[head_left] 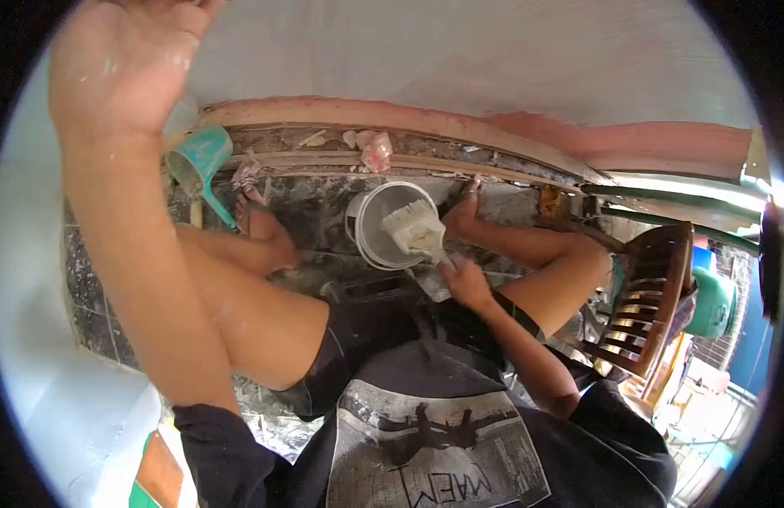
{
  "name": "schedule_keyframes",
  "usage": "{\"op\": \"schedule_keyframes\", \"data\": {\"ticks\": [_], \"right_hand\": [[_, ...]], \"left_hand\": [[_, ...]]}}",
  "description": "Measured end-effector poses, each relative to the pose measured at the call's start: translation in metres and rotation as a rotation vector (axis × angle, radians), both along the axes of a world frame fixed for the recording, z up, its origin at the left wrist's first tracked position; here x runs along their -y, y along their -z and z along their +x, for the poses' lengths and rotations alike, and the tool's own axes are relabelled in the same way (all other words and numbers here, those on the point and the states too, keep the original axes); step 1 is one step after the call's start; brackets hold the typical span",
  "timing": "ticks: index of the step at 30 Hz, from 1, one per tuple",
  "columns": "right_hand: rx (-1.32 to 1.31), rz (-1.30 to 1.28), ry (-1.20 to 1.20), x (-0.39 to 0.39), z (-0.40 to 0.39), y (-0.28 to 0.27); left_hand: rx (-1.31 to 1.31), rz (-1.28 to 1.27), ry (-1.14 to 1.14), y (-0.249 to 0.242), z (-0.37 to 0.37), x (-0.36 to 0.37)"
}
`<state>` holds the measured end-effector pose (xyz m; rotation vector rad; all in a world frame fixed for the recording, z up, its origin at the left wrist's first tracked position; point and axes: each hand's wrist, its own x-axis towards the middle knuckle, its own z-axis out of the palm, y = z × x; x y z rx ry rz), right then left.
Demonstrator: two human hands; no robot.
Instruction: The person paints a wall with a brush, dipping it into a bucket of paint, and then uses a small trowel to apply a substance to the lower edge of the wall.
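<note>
My right hand [466, 284] is wrapped around the handle of a wide paintbrush [413, 230]. Its pale bristles, coated with whitish paint, overlap the mouth of a white bucket [354, 222] standing on the floor between my feet. At the upper left, my left hand [129, 72] is raised close to the camera with its palm exposed and specked with white. Its fingers stretch up and are mostly cut off by the view's edge. Below that hand, a green long-handled dipper [207, 157] rests near my left foot.
A pale painted wall [409, 59] rises ahead, with a reddish strip along its base. Debris and a crumpled pink-white wrapper [377, 153] lie on the ledge there. To the right stand a brown slatted wooden chair [642, 296] and a green container [712, 303]. Dark tiles cover the floor.
</note>
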<state>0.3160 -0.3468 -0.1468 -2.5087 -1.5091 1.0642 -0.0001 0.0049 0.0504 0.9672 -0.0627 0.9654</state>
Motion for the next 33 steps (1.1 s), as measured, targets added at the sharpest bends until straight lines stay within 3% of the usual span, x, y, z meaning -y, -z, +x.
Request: {"op": "schedule_keyframes", "data": {"ticks": [1,2,3,4,5,6,7,8,9,10,12,14,15,16,18,20,22,23,25,33], "right_hand": [[-0.033,-0.020,-0.033,0.003,-0.006,0.001],[-0.048,-0.035,-0.060,0.004,-0.008,0.000],[-0.010,-0.049,-0.359,0.007,-0.003,0.006],[-0.067,-0.038,-0.290,0.011,-0.002,0.009],[0.038,-0.006,-0.196,0.017,-0.008,0.023],[-0.008,0.177,-0.264,0.040,0.002,0.064],[-0.108,0.090,-0.157,0.020,-0.015,0.029],[0.001,0.266,0.006,0.030,-0.026,0.050],[-0.209,0.092,0.188,0.012,-0.036,0.016],[-0.317,-0.246,0.261,-0.003,-0.036,0.004],[-0.307,-0.200,0.309,-0.002,-0.032,0.008],[-0.231,-0.127,0.324,0.006,-0.044,0.017],[-0.164,-0.069,0.305,0.012,-0.045,0.030],[-0.216,-0.047,0.167,0.040,-0.025,0.087],[-0.178,-0.117,0.132,0.024,-0.028,0.069],[-0.159,-0.062,0.102,0.021,-0.030,0.054],[-0.248,-0.128,0.312,0.005,-0.039,0.020],[-0.385,-0.170,0.439,0.007,-0.038,0.018],[-0.383,-0.084,0.413,0.015,-0.036,0.028],[-0.450,-0.052,0.485,0.010,-0.033,0.019]], "left_hand": [[0.071,0.174,0.294,0.007,-0.023,-0.018],[0.150,-0.218,-0.039,0.012,-0.019,0.002],[0.115,-0.405,-0.317,0.014,-0.019,0.013],[0.111,-0.488,-0.406,0.018,-0.016,0.012],[0.093,-0.563,-0.464,0.017,-0.012,0.010],[0.057,-0.641,-0.516,0.016,-0.008,0.010],[0.013,-0.701,-0.534,0.013,-0.002,0.012],[-0.033,-0.738,-0.526,0.008,0.002,0.017],[-0.058,-0.573,-0.427,0.012,0.006,0.023],[-0.104,-0.405,-0.348,0.016,0.012,0.027],[-0.031,-0.348,-0.024,-0.009,0.048,0.061],[0.043,-0.125,0.296,-0.016,0.067,0.091],[0.064,-0.045,0.323,-0.034,0.081,0.113],[0.104,0.000,0.446,-0.041,0.081,0.124],[0.195,0.042,0.799,-0.045,0.074,0.140],[0.490,-0.020,0.913,-0.047,0.083,0.161],[0.854,-0.130,0.671,-0.046,0.111,0.198],[0.908,-0.133,0.678,-0.046,0.110,0.195],[1.017,-0.137,0.696,-0.051,0.110,0.187],[0.752,-0.330,0.637,-0.062,0.080,0.188]]}}
